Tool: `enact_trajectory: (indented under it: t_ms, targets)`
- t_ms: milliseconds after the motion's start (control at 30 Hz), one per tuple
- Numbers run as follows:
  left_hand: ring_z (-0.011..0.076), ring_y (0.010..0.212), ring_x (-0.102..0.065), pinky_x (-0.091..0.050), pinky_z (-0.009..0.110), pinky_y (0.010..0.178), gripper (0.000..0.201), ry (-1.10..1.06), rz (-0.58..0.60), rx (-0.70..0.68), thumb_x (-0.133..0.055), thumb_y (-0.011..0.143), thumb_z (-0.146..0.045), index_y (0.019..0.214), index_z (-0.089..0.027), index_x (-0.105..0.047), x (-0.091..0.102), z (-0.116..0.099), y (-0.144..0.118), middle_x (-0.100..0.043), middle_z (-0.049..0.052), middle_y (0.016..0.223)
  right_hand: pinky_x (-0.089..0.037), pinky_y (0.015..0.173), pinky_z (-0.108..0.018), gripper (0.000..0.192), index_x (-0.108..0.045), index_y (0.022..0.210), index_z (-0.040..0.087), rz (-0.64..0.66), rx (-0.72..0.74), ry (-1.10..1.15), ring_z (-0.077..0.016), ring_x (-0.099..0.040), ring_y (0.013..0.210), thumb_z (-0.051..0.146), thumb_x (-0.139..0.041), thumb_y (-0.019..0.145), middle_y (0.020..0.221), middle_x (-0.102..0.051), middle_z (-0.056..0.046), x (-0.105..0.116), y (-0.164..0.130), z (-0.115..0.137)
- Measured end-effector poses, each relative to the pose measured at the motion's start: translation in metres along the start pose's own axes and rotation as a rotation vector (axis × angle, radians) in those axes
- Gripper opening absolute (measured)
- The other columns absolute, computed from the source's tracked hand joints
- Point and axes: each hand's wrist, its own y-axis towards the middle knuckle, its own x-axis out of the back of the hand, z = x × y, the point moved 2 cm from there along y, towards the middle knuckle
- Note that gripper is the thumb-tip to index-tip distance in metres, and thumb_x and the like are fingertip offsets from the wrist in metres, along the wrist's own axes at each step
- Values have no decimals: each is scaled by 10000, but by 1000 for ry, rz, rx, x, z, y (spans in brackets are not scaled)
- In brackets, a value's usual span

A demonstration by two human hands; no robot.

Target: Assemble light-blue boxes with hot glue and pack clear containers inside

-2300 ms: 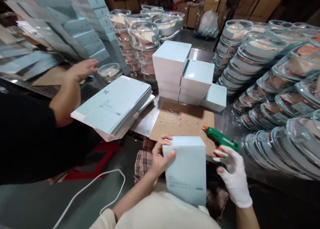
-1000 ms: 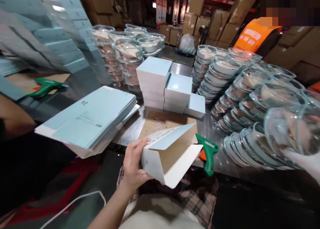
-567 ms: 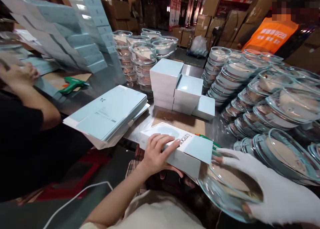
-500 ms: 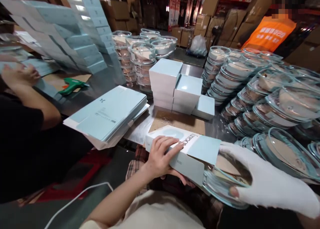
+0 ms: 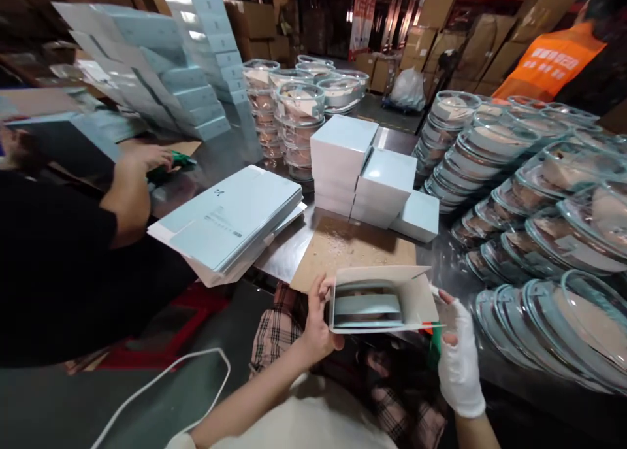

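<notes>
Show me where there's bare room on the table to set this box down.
The brown cardboard sheet just beyond the open box is bare, bordered behind by the stacked boxes and leftward by the flat cartons. To the right, glass containers crowd the table.

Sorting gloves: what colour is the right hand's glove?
White, on the right hand; head view.

Hardly any print here that you can read

On the top sheet of the flat carton stack (image 5: 230, 223) at the table's left front edge you see a small dark logo mark and lines of print too fine to read. The orange vest (image 5: 551, 60) beyond the far right edge carries white characters, too blurred to read.
</notes>
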Motion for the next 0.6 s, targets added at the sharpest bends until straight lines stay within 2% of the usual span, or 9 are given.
enact_trajectory:
  t_ms: [100,167,233,267,333,400,467,533,600]
  targets:
    - [407,1392,-576,-524,562,1094,864,-27,55,-273,-647,757,-893,1434,-378,-497,4,-5,5,-496,157,1513,-454,1191,-575,729,-464,1529,368,70,176,72,-353,-484,1497,738,-617,920,1675,-399,-110,-15,6,4]
    - [422,1346,-599,-536,588,1059,802,-19,127,-304,-611,746,-923,1301,-344,-620,8,-10,8,-521,152,1473,-372,1247,-610,637,-607,1399,373,189,259,65,-372,-420,1542,784,-565,914,1724,-321,-55,-28,11,8]
    - [398,1250,-648,-549,582,1033,707,11,159,-247,-594,810,-881,1182,-288,-690,11,-12,9,-590,158,1359,-366,1251,-602,558,-713,1218,319,215,229,49,-378,-481,1492,770,-535,942,1692,-378,-50,-41,13,11]
    - [374,1215,-661,-554,561,1027,641,31,137,-211,-612,852,-827,1167,-275,-690,12,-13,8,-615,152,1300,-399,1230,-583,489,-709,1186,303,158,169,61,-362,-528,1450,715,-567,962,1643,-447,-66,-48,13,11]
    - [320,1179,-673,-575,486,999,564,65,39,-174,-669,896,-720,1247,-280,-631,14,-15,6,-632,125,1235,-501,1140,-514,376,-614,1272,311,-29,15,117,-309,-599,1368,526,-670,969,1536,-550,-96,-60,13,15]
    - [283,1172,-679,-598,419,952,596,89,-42,-207,-694,898,-693,1328,-300,-567,15,-17,5,-625,109,1267,-576,1020,-418,527,-474,1395,330,-149,-105,161,-263,-638,1306,383,-721,932,1502,-567,-121,-68,14,23]
    - [266,1176,-687,-606,385,934,532,129,-2,-280,-671,921,-681,1293,-305,-620,15,-22,9,-614,108,1328,-598,941,-351,611,-412,1448,332,-161,-153,164,-234,-672,1242,369,-720,922,1512,-560,-135,-67,17,33]
    - [260,1180,-692,-603,361,937,444,177,86,-351,-650,947,-642,1194,-278,-708,17,-27,15,-623,110,1317,-582,976,-357,506,-495,1407,303,-123,-169,70,-233,-681,1224,441,-666,951,1471,-608,-125,-50,17,38]
    - [262,1177,-697,-604,349,939,469,192,109,-387,-649,934,-647,1154,-244,-743,20,-29,21,-617,125,1311,-541,1048,-428,443,-632,1269,256,-99,-223,-178,-278,-683,1207,573,-567,965,1341,-697,-123,-21,13,34]
